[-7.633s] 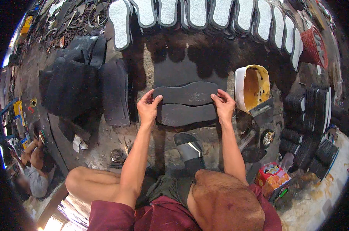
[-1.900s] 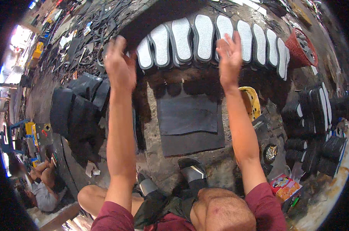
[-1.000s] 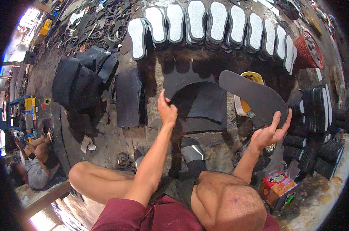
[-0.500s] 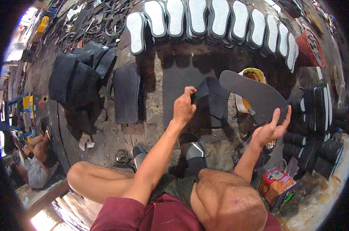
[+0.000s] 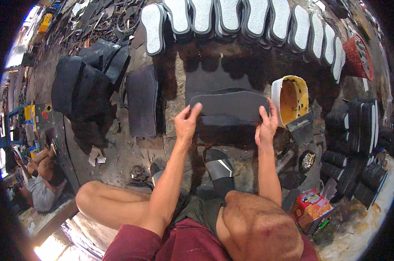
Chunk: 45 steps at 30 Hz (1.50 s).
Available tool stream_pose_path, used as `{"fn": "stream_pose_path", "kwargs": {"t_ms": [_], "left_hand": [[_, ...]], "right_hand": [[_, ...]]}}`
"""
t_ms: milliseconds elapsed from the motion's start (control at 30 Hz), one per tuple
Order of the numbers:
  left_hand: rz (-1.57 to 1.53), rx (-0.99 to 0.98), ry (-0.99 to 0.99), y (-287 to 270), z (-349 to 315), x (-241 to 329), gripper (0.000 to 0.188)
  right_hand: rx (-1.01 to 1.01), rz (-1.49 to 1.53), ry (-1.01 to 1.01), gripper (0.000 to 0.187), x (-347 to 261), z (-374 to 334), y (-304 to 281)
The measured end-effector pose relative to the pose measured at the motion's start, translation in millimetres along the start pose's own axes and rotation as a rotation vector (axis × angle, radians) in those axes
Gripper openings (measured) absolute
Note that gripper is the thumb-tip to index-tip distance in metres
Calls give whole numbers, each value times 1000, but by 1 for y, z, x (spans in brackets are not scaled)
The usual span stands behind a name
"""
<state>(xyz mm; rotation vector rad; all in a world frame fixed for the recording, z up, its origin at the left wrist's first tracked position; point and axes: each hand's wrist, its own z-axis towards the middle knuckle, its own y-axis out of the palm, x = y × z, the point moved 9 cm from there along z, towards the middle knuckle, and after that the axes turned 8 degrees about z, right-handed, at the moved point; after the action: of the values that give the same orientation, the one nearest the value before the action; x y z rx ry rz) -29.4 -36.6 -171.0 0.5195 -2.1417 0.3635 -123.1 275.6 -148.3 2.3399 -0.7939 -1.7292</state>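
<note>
Over a dark sheet (image 5: 214, 79), left hand (image 5: 186, 126) and right hand (image 5: 266, 127) pinch a black sole (image 5: 229, 105) at each end; best held level.

Upper garment: shirt (image 5: 195, 241), maroon, plain where visible; left sleeve (image 5: 134, 241) short and loose. Lower garment: shorts (image 5: 200, 212), dark olive, ending above the knees. Left hand (image 5: 186, 125) and right hand (image 5: 267, 125): bare. Right shoe (image 5: 218, 168) — black toe, grey band, pale angled stripes. Left shoe (image 5: 157, 168) — grey and black, partly hidden.
</note>
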Motion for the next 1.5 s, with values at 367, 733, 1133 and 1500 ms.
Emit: {"fn": "stream_pose_path", "kwargs": {"t_ms": [367,733,1133,1500], "left_hand": [[516,422,318,-17,5,15,46],[491,356,202,-16,19,-2,48],[483,383,257,-17,22,1,43],[1108,85,928,57,16,65,60]], "right_hand": [[-27,-562,-40,52,28,27,-22],[-7,-667,2,51,34,36,-23],[-7,-730,-32,51,31,41,-21],[72,-1296,-417,42,-15,-3,35]]}}
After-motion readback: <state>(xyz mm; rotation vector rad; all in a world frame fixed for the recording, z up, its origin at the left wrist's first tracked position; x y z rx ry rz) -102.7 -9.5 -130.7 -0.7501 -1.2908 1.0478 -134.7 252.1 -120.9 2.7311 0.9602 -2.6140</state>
